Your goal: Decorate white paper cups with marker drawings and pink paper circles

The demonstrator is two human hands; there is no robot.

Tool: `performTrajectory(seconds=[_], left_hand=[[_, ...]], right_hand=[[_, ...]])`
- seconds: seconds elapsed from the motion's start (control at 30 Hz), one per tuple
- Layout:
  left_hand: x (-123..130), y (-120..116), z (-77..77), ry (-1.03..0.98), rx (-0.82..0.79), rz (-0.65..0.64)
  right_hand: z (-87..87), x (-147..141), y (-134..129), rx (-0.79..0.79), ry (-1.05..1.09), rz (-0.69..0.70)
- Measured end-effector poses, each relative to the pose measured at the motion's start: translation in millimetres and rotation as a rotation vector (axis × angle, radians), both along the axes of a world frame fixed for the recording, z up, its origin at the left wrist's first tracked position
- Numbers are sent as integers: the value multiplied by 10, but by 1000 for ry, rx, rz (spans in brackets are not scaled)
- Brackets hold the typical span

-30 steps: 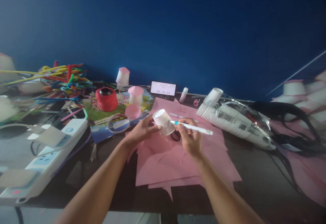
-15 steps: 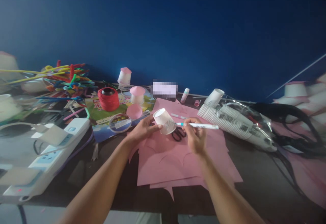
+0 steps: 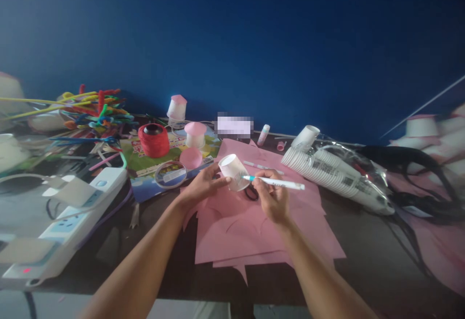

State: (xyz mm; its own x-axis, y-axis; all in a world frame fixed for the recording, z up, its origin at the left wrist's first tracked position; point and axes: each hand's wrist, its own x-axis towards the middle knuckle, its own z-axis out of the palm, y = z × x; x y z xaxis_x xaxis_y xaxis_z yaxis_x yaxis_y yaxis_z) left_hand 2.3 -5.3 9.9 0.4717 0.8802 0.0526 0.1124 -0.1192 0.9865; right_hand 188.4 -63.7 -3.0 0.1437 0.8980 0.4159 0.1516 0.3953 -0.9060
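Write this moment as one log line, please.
left grip: white cup, tilted | right grip: marker, tip at cup's side | beneath: pink paper

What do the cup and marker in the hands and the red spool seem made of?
The cup: probably paper, matte white, with soft shading and no sharp glare.
The marker: likely plastic, a smooth white barrel with printed lettering.
The red spool: perhaps thread or yarn, dull, seemingly wound around a dark core of unclear material.
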Motion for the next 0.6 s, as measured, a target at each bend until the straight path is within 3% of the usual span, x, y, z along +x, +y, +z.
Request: performTrajectory(seconds=[0.3, 0.6], left_hand=[[-16, 43, -14, 1, 18, 1], [-1, 26, -3, 49, 39, -2]], right_hand=[[44, 123, 62, -30, -143, -210], [44, 69, 8, 39, -49, -96]])
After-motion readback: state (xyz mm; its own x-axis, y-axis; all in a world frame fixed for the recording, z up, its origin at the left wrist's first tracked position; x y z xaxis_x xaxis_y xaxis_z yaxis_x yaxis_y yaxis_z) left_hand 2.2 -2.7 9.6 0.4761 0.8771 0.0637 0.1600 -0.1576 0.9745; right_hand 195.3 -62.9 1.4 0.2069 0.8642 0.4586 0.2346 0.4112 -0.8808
